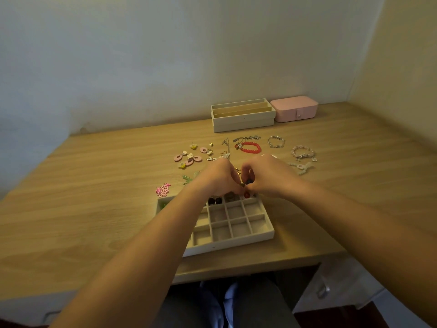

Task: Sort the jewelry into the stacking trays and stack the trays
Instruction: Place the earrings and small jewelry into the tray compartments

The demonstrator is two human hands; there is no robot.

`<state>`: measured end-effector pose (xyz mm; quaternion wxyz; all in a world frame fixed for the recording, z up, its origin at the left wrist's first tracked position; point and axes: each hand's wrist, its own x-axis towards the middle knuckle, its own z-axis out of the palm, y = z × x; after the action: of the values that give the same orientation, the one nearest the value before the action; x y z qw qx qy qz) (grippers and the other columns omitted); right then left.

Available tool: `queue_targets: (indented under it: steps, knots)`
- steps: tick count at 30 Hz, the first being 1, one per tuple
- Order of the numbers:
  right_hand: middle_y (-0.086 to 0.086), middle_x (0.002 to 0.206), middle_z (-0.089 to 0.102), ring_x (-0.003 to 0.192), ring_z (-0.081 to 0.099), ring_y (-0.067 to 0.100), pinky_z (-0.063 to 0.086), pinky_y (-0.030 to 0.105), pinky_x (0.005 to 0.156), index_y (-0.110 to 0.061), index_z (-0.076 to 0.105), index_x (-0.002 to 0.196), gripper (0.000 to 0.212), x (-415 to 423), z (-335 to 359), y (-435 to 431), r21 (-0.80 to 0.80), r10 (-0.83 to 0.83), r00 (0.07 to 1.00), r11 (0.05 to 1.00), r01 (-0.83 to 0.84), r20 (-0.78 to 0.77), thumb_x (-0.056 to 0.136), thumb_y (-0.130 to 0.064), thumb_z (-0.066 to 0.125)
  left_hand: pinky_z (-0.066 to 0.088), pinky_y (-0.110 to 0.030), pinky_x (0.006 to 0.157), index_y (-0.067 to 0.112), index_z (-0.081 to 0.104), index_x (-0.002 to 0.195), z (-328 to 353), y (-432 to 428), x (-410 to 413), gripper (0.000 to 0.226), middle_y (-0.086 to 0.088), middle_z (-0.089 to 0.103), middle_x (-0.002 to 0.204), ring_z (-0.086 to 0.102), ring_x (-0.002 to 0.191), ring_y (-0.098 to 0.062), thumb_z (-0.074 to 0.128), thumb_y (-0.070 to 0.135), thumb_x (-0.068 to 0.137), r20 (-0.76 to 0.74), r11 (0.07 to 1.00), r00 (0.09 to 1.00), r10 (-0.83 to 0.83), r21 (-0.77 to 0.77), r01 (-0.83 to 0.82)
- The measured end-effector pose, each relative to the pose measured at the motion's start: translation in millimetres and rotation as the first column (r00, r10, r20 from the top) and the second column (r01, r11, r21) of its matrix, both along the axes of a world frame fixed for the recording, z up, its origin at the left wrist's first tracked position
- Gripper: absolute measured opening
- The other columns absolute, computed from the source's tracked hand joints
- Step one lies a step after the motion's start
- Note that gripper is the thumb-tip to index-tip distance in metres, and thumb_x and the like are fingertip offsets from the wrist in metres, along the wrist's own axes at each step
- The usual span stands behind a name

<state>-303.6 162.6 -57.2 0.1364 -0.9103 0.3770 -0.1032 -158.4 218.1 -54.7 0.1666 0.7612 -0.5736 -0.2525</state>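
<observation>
A beige gridded tray (260, 235) lies near the table's front edge; its far row holds dark beads (214, 200) and a red piece (246, 195). Just above that far row, my left hand (218, 178) and my right hand (267, 177) meet, fingers curled, both pinching a small dark earring (247, 182) between them. Loose jewelry lies beyond: pink hoop earrings (189, 159), a red bead bracelet (251, 147), silver bracelets (276, 141), a pale pink bracelet (303, 153) and a pink knot piece (163, 189) left of the tray.
Two stacked beige trays (243, 120) with long slots stand at the back by the wall, a shut pink case (294, 108) to their right. The wooden table (94, 197) ends just in front of the gridded tray. A drawer handle (322, 291) shows below right.
</observation>
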Motion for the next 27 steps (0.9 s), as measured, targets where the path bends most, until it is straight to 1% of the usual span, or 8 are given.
queue_targets:
  steps: [3, 8, 11, 13, 15, 18, 22, 27]
  knots:
    - [-0.011, 0.092, 0.07, 0.089, 0.066, 0.014, 0.057, 0.034, 0.073, -0.035, 0.073, 0.089, 0.015, -1, -1, 4, -0.075, 0.014, 1.0, 0.997, -0.016, -0.02, 0.083, -0.023, 0.078, 0.041, -0.025, 0.054, 0.018, 0.075, 0.075, -1, 2, 0, 0.02, 0.002, 0.064, 0.068, 0.052, 0.059, -0.015, 0.091, 0.027, 0.069, 0.009, 1.0, 1.0, -0.001, -0.023, 0.001]
    - [-0.008, 0.098, 0.069, 0.092, 0.065, 0.016, 0.058, 0.037, 0.075, -0.033, 0.076, 0.091, 0.011, 0, -3, 3, -0.113, 0.005, 0.999, 0.994, -0.009, -0.038, 0.083, -0.027, 0.081, 0.043, -0.025, 0.054, 0.019, 0.076, 0.075, -3, 3, -2, 0.017, 0.001, 0.069, 0.073, 0.058, 0.066, -0.015, 0.089, 0.03, 0.072, 0.041, 0.999, 0.999, -0.004, -0.046, 0.006]
    - [-0.009, 0.091, 0.071, 0.088, 0.066, 0.013, 0.058, 0.035, 0.077, -0.028, 0.079, 0.091, 0.01, -2, -5, -4, -0.021, 0.006, 1.0, 1.0, -0.006, 0.001, 0.081, -0.026, 0.083, 0.047, -0.026, 0.057, 0.018, 0.077, 0.08, -4, 5, -3, 0.019, -0.002, 0.072, 0.079, 0.06, 0.067, -0.016, 0.088, 0.032, 0.074, 0.049, 0.998, 0.999, -0.011, -0.055, 0.014]
    - [-0.013, 0.082, 0.067, 0.082, 0.063, 0.007, 0.051, 0.027, 0.07, -0.026, 0.081, 0.092, 0.011, -4, -5, -8, 0.044, 0.025, 1.0, 0.999, -0.025, 0.015, 0.081, -0.025, 0.084, 0.049, -0.028, 0.058, 0.017, 0.078, 0.082, -3, 6, -4, 0.019, -0.003, 0.073, 0.08, 0.06, 0.068, -0.016, 0.088, 0.031, 0.075, 0.049, 0.998, 0.999, -0.023, -0.062, 0.026]
    - [-0.017, 0.077, 0.065, 0.075, 0.06, 0.0, 0.042, 0.019, 0.063, -0.025, 0.082, 0.092, 0.011, -6, -5, -12, 0.112, 0.054, 0.998, 0.992, -0.057, 0.033, 0.081, -0.024, 0.085, 0.052, -0.031, 0.064, 0.017, 0.078, 0.082, -2, 8, -3, 0.016, -0.003, 0.073, 0.083, 0.062, 0.074, -0.017, 0.087, 0.03, 0.076, 0.049, 0.997, 0.998, -0.038, -0.071, 0.042]
    - [-0.016, 0.076, 0.068, 0.069, 0.06, -0.002, 0.04, 0.014, 0.059, -0.026, 0.082, 0.093, 0.013, -8, -3, -16, 0.192, 0.098, 0.995, 0.976, -0.102, 0.033, 0.08, -0.024, 0.086, 0.051, -0.029, 0.064, 0.022, 0.075, 0.077, -2, 10, -2, 0.013, 0.0, 0.072, 0.08, 0.062, 0.075, -0.016, 0.086, 0.028, 0.078, 0.05, 0.996, 0.997, -0.051, -0.073, 0.054]
    - [-0.013, 0.08, 0.071, 0.072, 0.061, 0.001, 0.043, 0.016, 0.06, -0.026, 0.082, 0.099, 0.017, -9, 1, -20, 0.221, 0.152, 0.988, 0.965, -0.142, -0.029, 0.082, -0.027, 0.084, 0.05, -0.028, 0.06, 0.026, 0.074, 0.073, -6, 8, -1, 0.014, 0.001, 0.072, 0.077, 0.067, 0.077, -0.02, 0.086, 0.028, 0.077, 0.039, 0.996, 0.999, -0.029, -0.087, 0.032]
    - [-0.009, 0.09, 0.07, 0.072, 0.059, 0.002, 0.044, 0.017, 0.061, -0.024, 0.076, 0.117, 0.022, -13, 11, -21, 0.22, 0.216, 0.958, 0.96, -0.174, -0.186, 0.098, -0.022, 0.067, 0.044, -0.025, 0.057, 0.023, 0.077, 0.073, -7, 7, -2, 0.014, 0.003, 0.069, 0.073, 0.058, 0.07, -0.013, 0.088, 0.031, 0.074, 0.008, 0.996, 1.0, -0.015, -0.086, 0.015]
